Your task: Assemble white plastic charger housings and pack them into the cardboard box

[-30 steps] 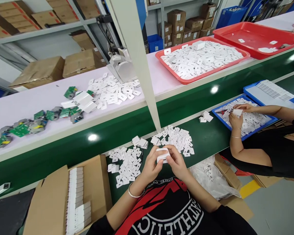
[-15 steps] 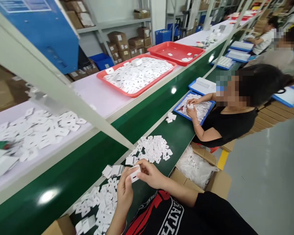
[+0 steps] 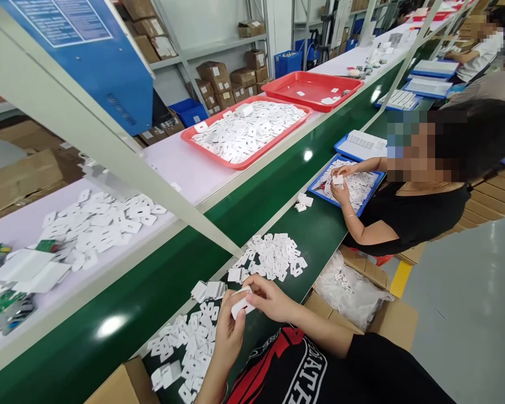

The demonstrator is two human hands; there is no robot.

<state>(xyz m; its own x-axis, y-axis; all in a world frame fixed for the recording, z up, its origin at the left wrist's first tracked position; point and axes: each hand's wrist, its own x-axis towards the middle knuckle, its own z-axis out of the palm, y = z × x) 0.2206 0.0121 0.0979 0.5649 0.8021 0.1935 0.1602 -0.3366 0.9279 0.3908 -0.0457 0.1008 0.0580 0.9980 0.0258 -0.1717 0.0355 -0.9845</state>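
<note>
Between my two hands is a small white plastic casing (image 3: 241, 303) with rounded edges and a dark slot in one face. My left hand (image 3: 228, 331) grips it from the near left side, thumb and fingers closed on it. From the right, my right hand (image 3: 270, 298) pinches the same casing. Just beyond the hands lies a heap of flat white plastic pieces (image 3: 278, 255) with small cut-outs. Beside my left hand, more white pieces (image 3: 193, 342) are spread over the green bench (image 3: 320, 224), along with a few boxier white casings (image 3: 210, 290).
A slanted metal post (image 3: 185, 216) comes down close beyond my hands. On the raised shelf stand a filled red tray (image 3: 244, 165) and another red tray (image 3: 315, 101). A co-worker (image 3: 408, 224) handles a white part over a blue tray (image 3: 359, 210). Cardboard boxes (image 3: 130, 387) flank the bench.
The view has swung left, so the scene sits farther right and more of the shelf's left end shows. The casing has tilted in my fingers, with its slot face less visible.
</note>
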